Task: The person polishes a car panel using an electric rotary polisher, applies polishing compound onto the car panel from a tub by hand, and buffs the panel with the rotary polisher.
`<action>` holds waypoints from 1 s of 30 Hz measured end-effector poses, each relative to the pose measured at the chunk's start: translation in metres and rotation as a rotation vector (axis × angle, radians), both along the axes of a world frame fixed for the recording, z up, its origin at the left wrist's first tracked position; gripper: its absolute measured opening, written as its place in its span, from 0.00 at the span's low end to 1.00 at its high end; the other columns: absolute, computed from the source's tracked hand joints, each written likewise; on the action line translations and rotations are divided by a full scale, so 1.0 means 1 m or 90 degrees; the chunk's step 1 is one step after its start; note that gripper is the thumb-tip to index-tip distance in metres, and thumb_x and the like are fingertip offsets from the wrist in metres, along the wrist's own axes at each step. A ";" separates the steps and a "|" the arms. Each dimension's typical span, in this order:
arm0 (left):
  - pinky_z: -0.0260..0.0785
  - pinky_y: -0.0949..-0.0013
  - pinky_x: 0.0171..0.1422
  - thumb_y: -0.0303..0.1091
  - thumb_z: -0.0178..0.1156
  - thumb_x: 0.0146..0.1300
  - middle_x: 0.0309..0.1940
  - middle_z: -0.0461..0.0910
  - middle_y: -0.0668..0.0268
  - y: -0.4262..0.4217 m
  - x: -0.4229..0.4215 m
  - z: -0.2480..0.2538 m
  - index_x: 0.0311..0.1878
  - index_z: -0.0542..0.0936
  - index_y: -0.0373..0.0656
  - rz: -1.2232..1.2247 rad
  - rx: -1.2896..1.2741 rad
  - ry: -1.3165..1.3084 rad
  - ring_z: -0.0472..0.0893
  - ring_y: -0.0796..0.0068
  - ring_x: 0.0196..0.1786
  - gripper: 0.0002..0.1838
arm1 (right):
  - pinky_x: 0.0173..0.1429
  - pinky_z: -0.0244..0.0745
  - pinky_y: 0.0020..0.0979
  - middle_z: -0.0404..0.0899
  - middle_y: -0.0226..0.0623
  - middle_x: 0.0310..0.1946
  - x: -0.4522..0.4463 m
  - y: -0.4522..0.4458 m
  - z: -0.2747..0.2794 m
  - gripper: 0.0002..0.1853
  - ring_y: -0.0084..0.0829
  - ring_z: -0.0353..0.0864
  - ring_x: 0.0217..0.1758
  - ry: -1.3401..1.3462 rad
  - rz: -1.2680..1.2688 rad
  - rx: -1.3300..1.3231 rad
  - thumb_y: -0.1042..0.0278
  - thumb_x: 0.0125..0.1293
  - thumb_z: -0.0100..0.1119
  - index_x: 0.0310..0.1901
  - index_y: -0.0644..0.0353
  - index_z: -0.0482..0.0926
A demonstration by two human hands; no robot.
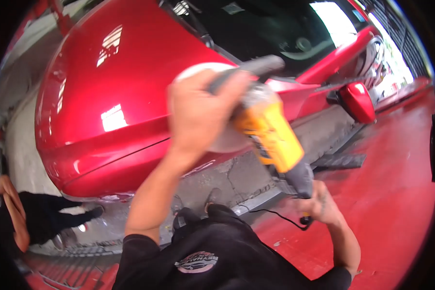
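A yellow and black car polisher (270, 130) spans the space between my hands, blurred by motion. My left hand (198, 104) is closed around the dark front handle near its head. At the rear end of the tool, my right hand (320, 202) is wrapped round the grip. The pale round pad shows partly behind my left hand and wrist; whether it touches the paint I cannot tell. Beneath and beyond it lies the glossy red car's hood (140, 72) and fender. A black cord (278, 215) trails from the tool's rear.
The car's side mirror (360, 102) sticks out at the right, with the windshield (270, 34) at the top. A person in dark clothes (38, 217) stands at the lower left, arms bent. Underfoot are grey concrete and a red floor (391, 193). A metal grating (72, 270) lies at the lower left.
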State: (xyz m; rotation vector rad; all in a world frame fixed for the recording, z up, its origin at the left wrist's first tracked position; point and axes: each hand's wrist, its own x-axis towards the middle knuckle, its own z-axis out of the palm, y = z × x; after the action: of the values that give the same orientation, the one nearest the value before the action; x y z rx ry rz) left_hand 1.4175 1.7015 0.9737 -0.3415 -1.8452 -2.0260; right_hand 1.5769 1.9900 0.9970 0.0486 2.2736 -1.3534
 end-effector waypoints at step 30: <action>0.50 0.76 0.26 0.41 0.69 0.74 0.18 0.69 0.80 0.028 -0.010 0.005 0.27 0.82 0.39 0.098 -0.152 -0.001 0.62 0.91 0.22 0.20 | 0.27 0.74 0.32 0.80 0.33 0.24 0.014 0.008 -0.005 0.21 0.23 0.78 0.23 -0.124 -0.113 -0.053 0.67 0.67 0.70 0.54 0.70 0.75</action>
State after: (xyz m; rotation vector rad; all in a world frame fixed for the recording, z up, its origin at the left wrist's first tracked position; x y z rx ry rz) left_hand 1.4074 1.7294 0.9790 -0.2520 -2.0519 -1.7100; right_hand 1.5909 1.9976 0.9922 0.3461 2.0876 -1.4624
